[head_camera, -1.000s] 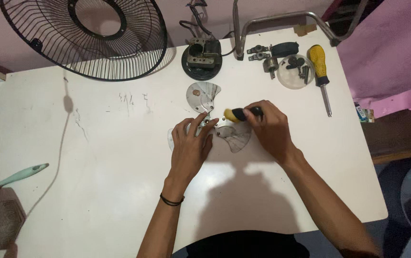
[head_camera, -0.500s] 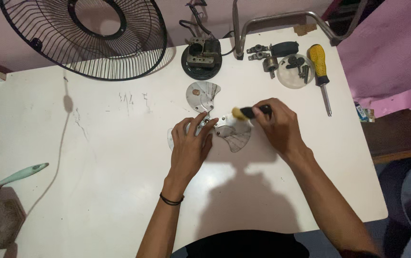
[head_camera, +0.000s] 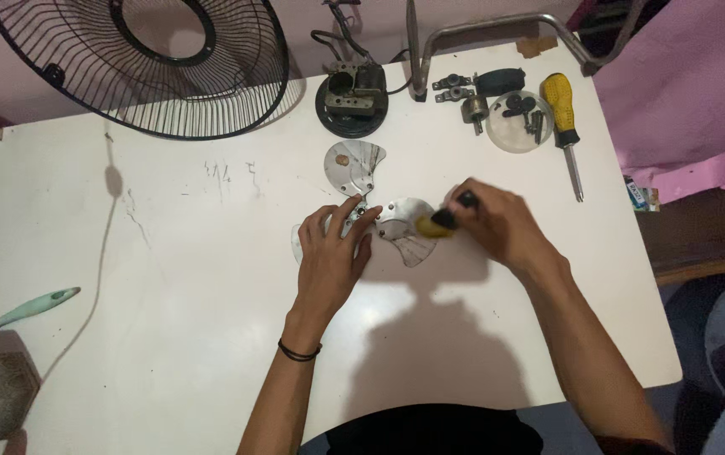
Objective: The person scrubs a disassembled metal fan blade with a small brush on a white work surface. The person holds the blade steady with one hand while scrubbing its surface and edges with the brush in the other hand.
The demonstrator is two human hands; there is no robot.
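A clear plastic fan blade (head_camera: 354, 168) lies flat in the middle of the white table (head_camera: 169, 278). My left hand (head_camera: 333, 253) presses down on its hub and left lobe, fingers spread. My right hand (head_camera: 497, 223) grips a small yellow and black tool (head_camera: 440, 222), whose tip rests on the blade's right lobe (head_camera: 405, 223). The tool is blurred, so its exact kind is hard to tell.
A black wire fan guard (head_camera: 143, 63) leans at the back left. A black fan motor (head_camera: 352, 91), metal parts, a clear dish of screws (head_camera: 521, 122) and a yellow-handled screwdriver (head_camera: 566, 126) sit at the back. A white cord (head_camera: 93, 244) and a teal handle (head_camera: 29, 307) lie left.
My right hand has slid the yellow tool slightly right and down over the blade's right lobe. My left hand has stayed pressed on the hub.
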